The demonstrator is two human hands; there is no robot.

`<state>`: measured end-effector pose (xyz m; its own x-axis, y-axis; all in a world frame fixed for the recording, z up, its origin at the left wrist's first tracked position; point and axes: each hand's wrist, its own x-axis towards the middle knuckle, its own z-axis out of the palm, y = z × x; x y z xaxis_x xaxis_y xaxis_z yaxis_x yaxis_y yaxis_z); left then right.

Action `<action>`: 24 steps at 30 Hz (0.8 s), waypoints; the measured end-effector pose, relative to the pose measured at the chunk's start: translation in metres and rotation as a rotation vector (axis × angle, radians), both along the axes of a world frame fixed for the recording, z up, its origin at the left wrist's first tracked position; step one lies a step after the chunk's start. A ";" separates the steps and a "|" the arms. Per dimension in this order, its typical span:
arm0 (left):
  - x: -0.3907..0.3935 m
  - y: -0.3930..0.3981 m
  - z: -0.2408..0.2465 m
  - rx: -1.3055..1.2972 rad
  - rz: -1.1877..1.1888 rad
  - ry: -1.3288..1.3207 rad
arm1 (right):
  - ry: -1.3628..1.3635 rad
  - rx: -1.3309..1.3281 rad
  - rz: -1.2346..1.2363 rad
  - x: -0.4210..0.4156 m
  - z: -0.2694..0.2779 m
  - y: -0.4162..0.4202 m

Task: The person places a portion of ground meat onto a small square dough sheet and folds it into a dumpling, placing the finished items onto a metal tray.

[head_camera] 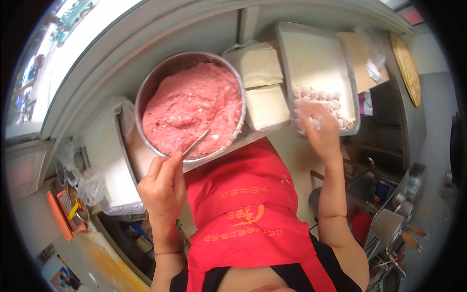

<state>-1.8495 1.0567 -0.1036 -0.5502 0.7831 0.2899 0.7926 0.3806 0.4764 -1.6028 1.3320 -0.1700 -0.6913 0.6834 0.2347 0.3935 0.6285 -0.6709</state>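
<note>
My left hand (162,186) grips a thin flat filling stick (197,143) whose tip points over the near side of a large round metal bowl (155,78). Pink minced meat (189,104) fills much of that bowl. Just right of it lie two stacks of pale square wrappers, a far stack (261,67) and a near stack (268,107). My right hand (321,126), blurred, is over the near end of a pale tray (313,54), among rows of small wrapped dumplings (330,104). Whether its fingers hold one is not clear.
On the left stands another pale tray (109,157), with crumpled plastic bags (91,184) beside it. An orange-rimmed container (60,215) holds a yellow-handled tool. Wooden-handled strainers (392,226) hang at the lower right. A round board (405,69) leans at the far right.
</note>
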 end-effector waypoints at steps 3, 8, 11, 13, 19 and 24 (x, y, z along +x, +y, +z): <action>0.001 -0.005 0.007 -0.064 -0.028 0.100 | 0.002 0.185 0.215 -0.045 -0.003 -0.025; 0.005 -0.012 0.022 -0.217 -0.009 0.143 | -0.124 0.173 0.335 -0.073 -0.005 -0.025; 0.005 -0.017 0.026 -0.272 0.007 0.145 | -0.140 0.124 0.355 -0.074 -0.005 -0.022; 0.005 -0.016 0.023 -0.258 0.001 0.089 | -0.168 0.124 0.357 -0.074 -0.003 -0.022; 0.012 -0.004 0.005 -0.113 -0.031 -0.135 | -0.155 0.151 0.387 -0.072 -0.007 -0.024; 0.016 -0.005 -0.004 -0.066 -0.003 -0.076 | -0.062 -0.227 0.321 -0.069 -0.007 -0.011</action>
<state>-1.8339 1.0518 -0.1072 -0.5660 0.8010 0.1951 0.7566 0.4106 0.5090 -1.6716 1.3214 -0.1767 -0.8866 0.4595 0.0534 0.2453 0.5649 -0.7879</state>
